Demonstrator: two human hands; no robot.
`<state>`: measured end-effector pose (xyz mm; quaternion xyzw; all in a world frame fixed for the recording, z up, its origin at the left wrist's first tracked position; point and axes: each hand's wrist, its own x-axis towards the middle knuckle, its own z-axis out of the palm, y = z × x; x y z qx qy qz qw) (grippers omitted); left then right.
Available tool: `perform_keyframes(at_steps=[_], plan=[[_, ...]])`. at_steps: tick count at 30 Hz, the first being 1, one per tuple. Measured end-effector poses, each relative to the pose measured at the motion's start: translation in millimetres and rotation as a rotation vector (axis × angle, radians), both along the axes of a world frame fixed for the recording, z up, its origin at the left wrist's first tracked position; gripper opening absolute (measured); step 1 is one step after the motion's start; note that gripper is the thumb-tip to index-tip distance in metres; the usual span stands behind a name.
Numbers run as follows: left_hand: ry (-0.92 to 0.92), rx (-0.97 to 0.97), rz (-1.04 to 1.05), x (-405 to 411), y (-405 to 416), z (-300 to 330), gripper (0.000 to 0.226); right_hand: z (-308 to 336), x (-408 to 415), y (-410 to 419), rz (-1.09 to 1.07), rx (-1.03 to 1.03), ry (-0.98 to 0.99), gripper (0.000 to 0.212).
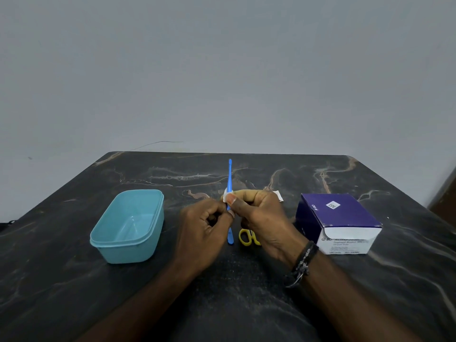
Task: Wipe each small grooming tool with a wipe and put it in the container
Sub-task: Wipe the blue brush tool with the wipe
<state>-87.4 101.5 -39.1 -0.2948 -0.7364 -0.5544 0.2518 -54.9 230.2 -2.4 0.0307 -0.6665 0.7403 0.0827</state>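
Two hands meet over desk centre: left hand pinches blue grooming tool mid-shaft, right hand clamps white wipe around it. Teal container at left edge, purple swab box right; yellow scissors lie under right hand.
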Motion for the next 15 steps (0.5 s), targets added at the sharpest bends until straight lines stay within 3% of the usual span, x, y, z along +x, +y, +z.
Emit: perform_keyframes(at_steps=[4, 10, 15], plan=[[0.015, -0.060, -0.016, 2, 1, -2, 0.024, 2, -2, 6, -0.100, 0.021, -0.008, 0.023], [0.067, -0.160, -0.067, 9, 5, -3, 0.018, 9, -9, 24, -0.253, -0.141, 0.053, 0.021], [0.050, -0.141, -0.058, 8, 5, -4, 0.018, 6, -8, 24, -0.242, -0.091, 0.047, 0.020]])
